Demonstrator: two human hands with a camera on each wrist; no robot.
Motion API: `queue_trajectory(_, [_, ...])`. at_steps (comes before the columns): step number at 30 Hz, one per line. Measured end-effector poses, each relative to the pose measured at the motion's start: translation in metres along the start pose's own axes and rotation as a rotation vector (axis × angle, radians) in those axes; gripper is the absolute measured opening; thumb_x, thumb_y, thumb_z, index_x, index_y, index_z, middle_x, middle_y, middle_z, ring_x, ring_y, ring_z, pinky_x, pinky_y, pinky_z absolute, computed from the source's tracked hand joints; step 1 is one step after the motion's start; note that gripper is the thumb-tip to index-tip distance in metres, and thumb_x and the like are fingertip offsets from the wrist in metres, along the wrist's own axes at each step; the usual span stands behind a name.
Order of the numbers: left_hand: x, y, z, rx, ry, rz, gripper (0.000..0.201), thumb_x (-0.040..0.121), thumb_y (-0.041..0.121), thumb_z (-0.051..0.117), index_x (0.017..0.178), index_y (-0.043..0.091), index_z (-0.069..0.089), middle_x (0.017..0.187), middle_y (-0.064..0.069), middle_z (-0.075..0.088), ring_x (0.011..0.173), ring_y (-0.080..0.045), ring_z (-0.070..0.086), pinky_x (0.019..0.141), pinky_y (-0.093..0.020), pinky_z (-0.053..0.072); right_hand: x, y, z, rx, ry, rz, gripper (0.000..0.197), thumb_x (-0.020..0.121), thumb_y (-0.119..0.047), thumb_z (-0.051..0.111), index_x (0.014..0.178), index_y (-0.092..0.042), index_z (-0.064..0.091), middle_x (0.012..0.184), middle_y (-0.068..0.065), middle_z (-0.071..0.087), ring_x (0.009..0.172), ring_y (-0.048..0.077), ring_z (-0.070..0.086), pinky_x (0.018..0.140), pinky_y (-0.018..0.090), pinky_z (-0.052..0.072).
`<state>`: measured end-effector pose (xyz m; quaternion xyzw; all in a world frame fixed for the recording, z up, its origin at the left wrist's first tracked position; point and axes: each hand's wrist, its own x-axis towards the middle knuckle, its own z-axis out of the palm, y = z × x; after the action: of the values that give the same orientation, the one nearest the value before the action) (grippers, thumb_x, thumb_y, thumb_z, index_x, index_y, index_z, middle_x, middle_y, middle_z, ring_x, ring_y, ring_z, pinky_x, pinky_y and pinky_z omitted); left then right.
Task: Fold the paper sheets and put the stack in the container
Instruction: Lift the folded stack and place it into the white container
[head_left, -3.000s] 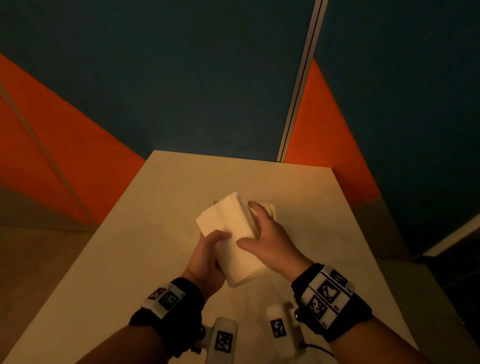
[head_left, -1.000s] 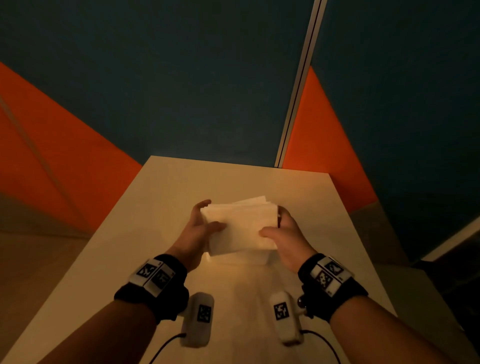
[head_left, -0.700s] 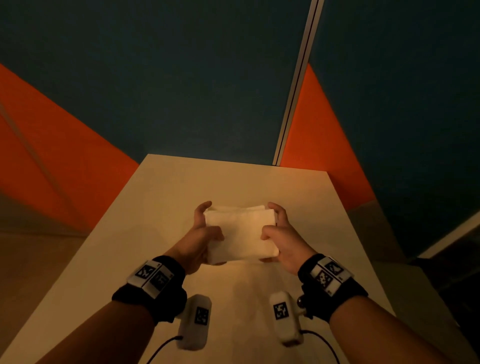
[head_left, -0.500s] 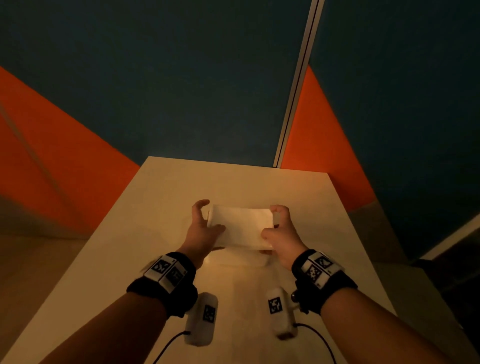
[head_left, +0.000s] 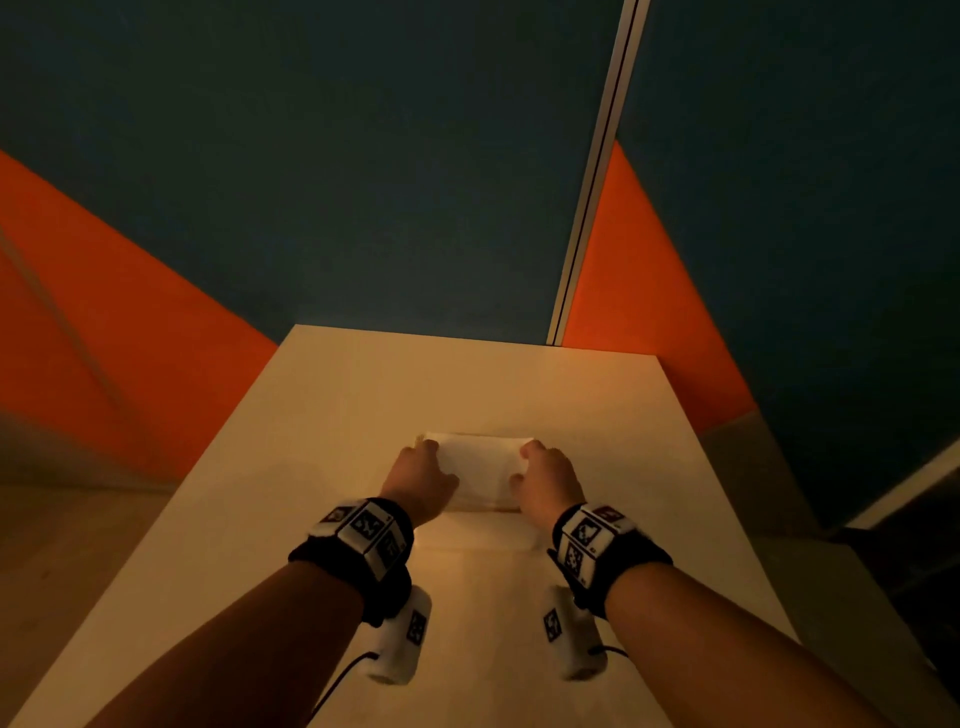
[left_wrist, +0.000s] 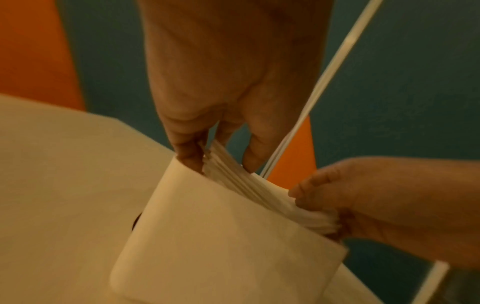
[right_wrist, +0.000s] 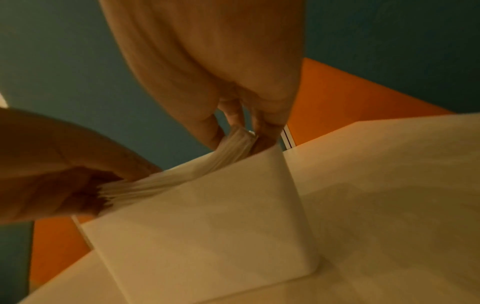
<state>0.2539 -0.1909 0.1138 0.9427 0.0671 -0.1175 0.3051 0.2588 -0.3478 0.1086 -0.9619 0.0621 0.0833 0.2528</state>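
Note:
The folded white paper stack (head_left: 480, 467) stands on edge, partly sunk into a white box-shaped container (head_left: 478, 535) in the middle of the table. My left hand (head_left: 415, 478) pinches the stack's left end and my right hand (head_left: 545, 478) pinches its right end. In the left wrist view the left hand (left_wrist: 223, 154) has thumb and fingers on either side of the stack (left_wrist: 246, 185) at the container (left_wrist: 221, 246) rim. The right wrist view shows my right hand (right_wrist: 233, 133) gripping the layered stack (right_wrist: 182, 176) above the container (right_wrist: 207, 236) wall. The stack's lower part is hidden inside.
The container stands on a pale table (head_left: 363, 415) that ends against a dark teal and orange wall (head_left: 363, 182). A white vertical strip (head_left: 592, 182) runs up the wall behind the table. Bare tabletop lies to both sides of the container.
The hands squared the stack between them, then moved it forward and down. It now sits lower, partly inside the container.

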Motion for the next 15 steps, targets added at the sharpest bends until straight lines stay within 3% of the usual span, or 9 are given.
queue_trajectory(3, [-0.003,0.001,0.002,0.255,0.037,0.069,0.056,0.091,0.033,0.05,0.137,0.006,0.038,0.145,-0.018,0.026,0.128,-0.035,0.036,0.105,-0.038,0.035,0.0,0.006,0.004,-0.214,0.033,-0.131,0.031,0.094,-0.022,0.049,0.123,-0.011,0.054,0.136,0.009,0.039,0.121,0.029,0.045,0.098,0.035,0.041])
queue_trajectory(6, [-0.002,-0.004,0.005,0.397,0.041,0.193,0.058,0.093,0.034,0.044,0.146,0.019,0.027,0.158,-0.007,0.006,0.142,-0.03,0.014,0.112,-0.042,0.026,0.001,0.013,0.006,-0.363,0.057,-0.231,0.027,0.095,-0.022,0.046,0.118,-0.014,0.059,0.134,0.004,0.041,0.121,0.027,0.041,0.095,0.035,0.039])
queue_trajectory(11, [0.004,-0.016,0.012,0.48,-0.105,0.204,0.054,0.099,0.035,0.029,0.15,0.029,0.012,0.16,0.002,0.001,0.145,-0.02,0.011,0.113,-0.046,0.019,0.003,0.017,0.007,-0.397,-0.021,-0.321,0.031,0.098,-0.018,0.036,0.123,-0.019,0.054,0.134,0.004,0.049,0.118,0.027,0.051,0.094,0.035,0.038])
queue_trajectory(15, [0.004,-0.016,0.015,0.474,-0.135,0.177,0.054,0.1,0.034,0.025,0.15,0.029,0.007,0.16,0.002,-0.003,0.146,-0.017,0.005,0.115,-0.049,0.01,0.004,0.019,0.012,-0.449,-0.085,-0.311,0.037,0.1,-0.024,0.032,0.136,-0.019,0.041,0.151,0.002,0.032,0.13,0.024,0.042,0.099,0.038,0.034])
